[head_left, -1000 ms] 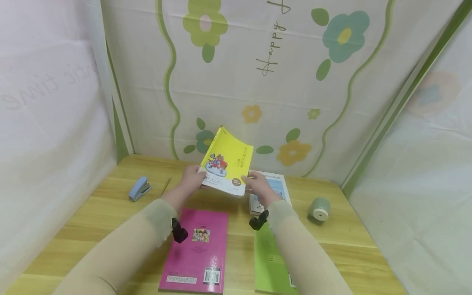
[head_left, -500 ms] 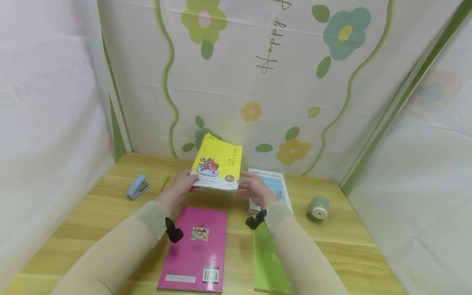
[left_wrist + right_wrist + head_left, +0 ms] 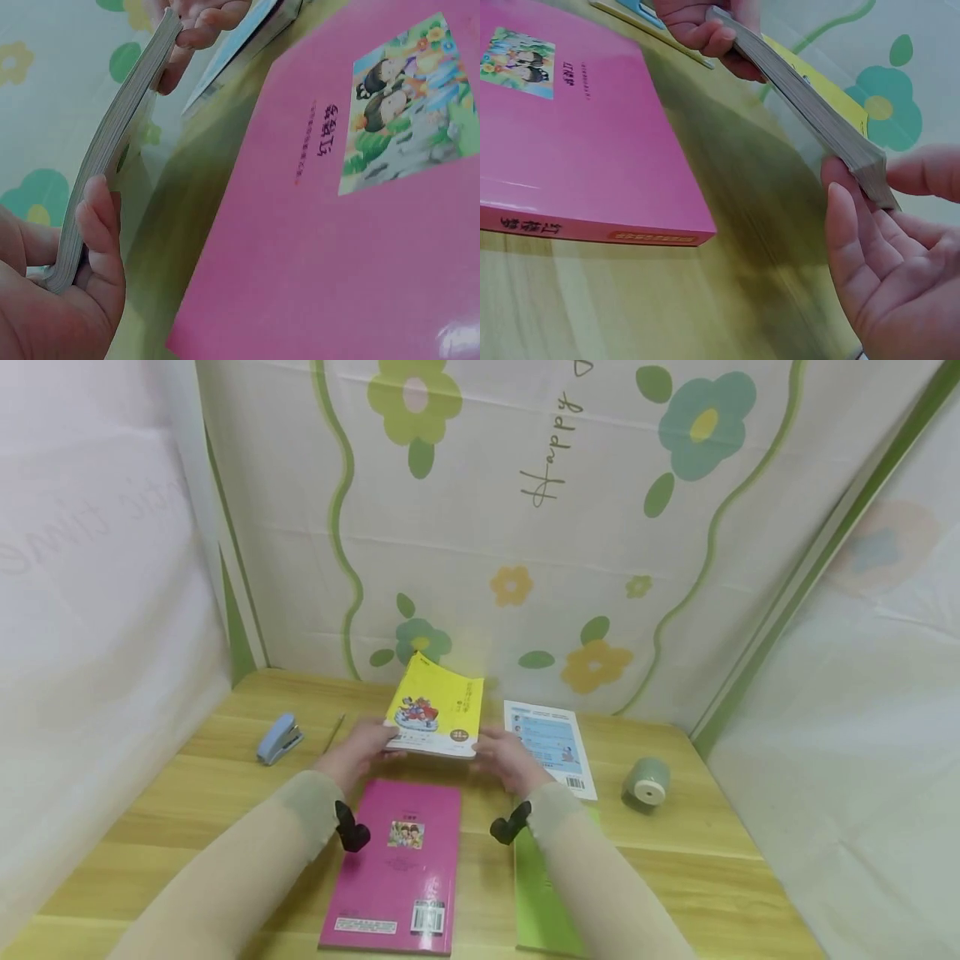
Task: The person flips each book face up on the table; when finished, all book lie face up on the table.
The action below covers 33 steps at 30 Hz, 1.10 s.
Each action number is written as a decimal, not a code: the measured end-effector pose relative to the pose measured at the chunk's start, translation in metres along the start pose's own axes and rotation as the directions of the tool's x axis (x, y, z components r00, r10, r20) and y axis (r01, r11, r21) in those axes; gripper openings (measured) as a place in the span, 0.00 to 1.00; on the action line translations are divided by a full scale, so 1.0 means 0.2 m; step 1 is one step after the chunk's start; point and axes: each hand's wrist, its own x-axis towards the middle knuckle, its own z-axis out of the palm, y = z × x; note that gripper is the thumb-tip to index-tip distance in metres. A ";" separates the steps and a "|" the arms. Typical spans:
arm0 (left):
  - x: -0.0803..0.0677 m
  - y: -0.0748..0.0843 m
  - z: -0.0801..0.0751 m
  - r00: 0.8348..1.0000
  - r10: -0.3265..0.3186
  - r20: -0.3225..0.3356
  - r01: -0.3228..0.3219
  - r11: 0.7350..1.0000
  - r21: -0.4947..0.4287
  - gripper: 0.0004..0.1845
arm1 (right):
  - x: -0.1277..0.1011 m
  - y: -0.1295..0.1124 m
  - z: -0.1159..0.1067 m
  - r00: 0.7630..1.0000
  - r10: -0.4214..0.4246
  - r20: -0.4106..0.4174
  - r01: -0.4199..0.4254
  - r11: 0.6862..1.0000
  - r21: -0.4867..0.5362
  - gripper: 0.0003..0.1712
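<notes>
Both hands hold a yellow book (image 3: pixel 438 706) with a white lower edge, low over the back of the table and tilted. My left hand (image 3: pixel 362 750) grips its near left corner, thumb on top and fingers beneath, as the left wrist view (image 3: pixel 75 277) shows. At the near right corner, my right hand (image 3: pixel 512 760) has fingers under the pages (image 3: pixel 817 112) and its thumb at the top edge. A pink book (image 3: pixel 397 868) lies flat just in front of the hands. Beside the right hand lies a white and blue book (image 3: pixel 551 747).
A green book (image 3: pixel 543 893) lies under the right forearm. A blue stapler (image 3: pixel 280 739) and a thin pencil-like stick (image 3: pixel 335 732) are on the left. On the right stands a grey-green cylindrical object (image 3: pixel 648 782). A flowered curtain (image 3: pixel 465 527) hangs behind the table.
The yellow book has moved left and come down toward the table, with both hands following. The right hand has shifted left, showing more of the white and blue book.
</notes>
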 end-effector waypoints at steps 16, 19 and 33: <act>0.00 -0.04 -0.08 0.994 -0.101 -0.049 0.112 0.937 0.330 0.17 | 0.01 0.08 0.07 0.997 0.006 -0.079 -0.007 1.000 -0.007 0.29; -0.03 -0.02 -0.08 0.991 -0.111 -0.080 0.134 0.914 0.383 0.14 | 0.01 0.09 0.08 0.996 0.023 -0.084 -0.024 1.000 -0.007 0.30; -0.03 -0.03 -0.08 0.997 -0.052 -0.055 0.073 0.869 0.489 0.19 | 0.04 0.13 0.09 0.990 0.064 -0.126 -0.072 0.996 -0.060 0.32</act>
